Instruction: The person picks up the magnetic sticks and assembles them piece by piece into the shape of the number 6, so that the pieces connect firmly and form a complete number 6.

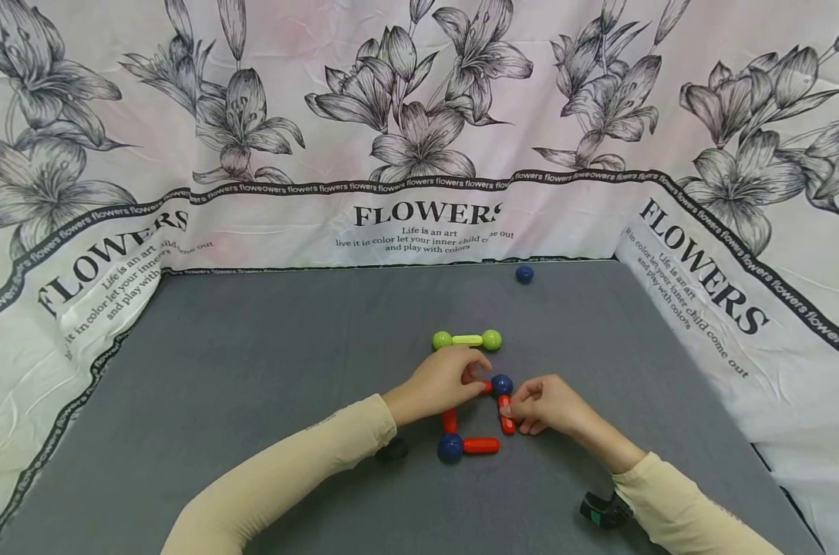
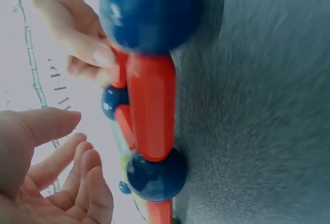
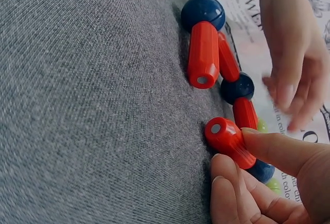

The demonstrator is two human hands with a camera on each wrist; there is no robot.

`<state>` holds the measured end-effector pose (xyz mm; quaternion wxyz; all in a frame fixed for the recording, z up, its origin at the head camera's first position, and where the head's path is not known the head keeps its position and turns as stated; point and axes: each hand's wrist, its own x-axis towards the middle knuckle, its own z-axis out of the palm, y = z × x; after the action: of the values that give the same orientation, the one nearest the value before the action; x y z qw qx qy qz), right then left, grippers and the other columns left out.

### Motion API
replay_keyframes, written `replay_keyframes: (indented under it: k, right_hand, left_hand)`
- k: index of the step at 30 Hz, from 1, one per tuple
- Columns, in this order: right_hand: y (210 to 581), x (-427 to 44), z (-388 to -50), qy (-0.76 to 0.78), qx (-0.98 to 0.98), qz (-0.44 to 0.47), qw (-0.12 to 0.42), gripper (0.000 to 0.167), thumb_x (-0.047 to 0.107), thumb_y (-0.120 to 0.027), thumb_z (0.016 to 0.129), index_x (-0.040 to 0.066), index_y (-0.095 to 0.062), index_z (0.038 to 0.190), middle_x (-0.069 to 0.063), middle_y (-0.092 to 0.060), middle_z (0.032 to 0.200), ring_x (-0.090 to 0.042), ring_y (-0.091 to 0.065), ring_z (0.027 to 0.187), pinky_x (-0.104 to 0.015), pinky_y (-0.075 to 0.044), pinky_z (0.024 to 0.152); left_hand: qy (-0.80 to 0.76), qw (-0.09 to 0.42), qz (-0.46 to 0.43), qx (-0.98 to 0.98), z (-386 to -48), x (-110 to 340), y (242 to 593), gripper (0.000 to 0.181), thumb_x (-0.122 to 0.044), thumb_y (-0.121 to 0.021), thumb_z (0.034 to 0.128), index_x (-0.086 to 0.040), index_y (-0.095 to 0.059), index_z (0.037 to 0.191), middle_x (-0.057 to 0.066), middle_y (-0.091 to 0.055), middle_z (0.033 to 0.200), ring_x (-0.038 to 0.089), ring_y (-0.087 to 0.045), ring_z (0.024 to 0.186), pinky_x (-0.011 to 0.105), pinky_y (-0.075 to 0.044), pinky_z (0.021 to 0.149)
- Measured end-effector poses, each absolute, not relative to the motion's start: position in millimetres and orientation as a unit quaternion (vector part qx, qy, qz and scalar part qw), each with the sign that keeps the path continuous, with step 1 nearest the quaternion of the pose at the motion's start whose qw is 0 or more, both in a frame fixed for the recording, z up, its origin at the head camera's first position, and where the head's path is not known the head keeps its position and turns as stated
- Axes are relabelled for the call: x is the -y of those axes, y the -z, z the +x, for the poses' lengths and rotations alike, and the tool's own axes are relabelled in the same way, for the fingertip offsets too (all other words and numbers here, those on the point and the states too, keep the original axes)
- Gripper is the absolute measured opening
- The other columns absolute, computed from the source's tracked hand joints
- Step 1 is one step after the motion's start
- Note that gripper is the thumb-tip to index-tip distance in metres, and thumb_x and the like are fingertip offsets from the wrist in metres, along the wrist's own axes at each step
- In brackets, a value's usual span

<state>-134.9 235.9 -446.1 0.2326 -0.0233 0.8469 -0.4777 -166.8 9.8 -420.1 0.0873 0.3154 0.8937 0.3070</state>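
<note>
Several red magnetic rods and blue balls form a square-like shape on the table, with a gap at its lower right corner. My right hand pinches one red rod between thumb and fingers; its upper end meets a blue ball. Over the upper left corner hovers my left hand, fingers loosely bent and apart, nothing between them. It hides that corner's ball in the head view, but the right wrist view shows this blue ball. At the near left corner, another blue ball carries a red rod pointing right.
Beyond the hands lies a light green rod with a green ball at each end. A single blue ball sits near the far edge of the grey table. Flower-printed cloth stands around the back and sides.
</note>
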Motion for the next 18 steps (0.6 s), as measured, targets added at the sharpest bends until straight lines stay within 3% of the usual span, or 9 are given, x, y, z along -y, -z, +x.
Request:
replay_keyframes:
  k: [6, 18]
  right_hand:
    - [445, -235, -135, 0.475, -0.849, -0.019, 0.232, 0.029, 0.029, -0.079, 0.083, 0.002, -0.072, 0.090, 0.001, -0.071, 0.068, -0.012, -0.066, 0.059, -0.032, -0.058, 0.057]
    - [449, -235, -136, 0.475, -0.848, -0.021, 0.233, 0.029, 0.028, -0.078, 0.085, 0.000, -0.072, 0.093, 0.002, -0.071, 0.068, -0.012, -0.065, 0.058, -0.033, -0.058, 0.057]
  left_hand:
    - [-0.354, 0.103, 0.310, -0.876, -139, 11, 423, 0.015, -0.023, -0.075, 0.0889, -0.014, -0.073, 0.101, -0.007, -0.053, 0.069, 0.004, -0.045, 0.057, 0.016, -0.037, 0.053]
    - [-0.335, 0.128, 0.305, -0.882, -104, 21, 446, 0.019, -0.035, -0.079, 0.0847, -0.021, -0.073, 0.097, -0.009, -0.050, 0.067, 0.000, -0.040, 0.056, 0.014, -0.034, 0.053]
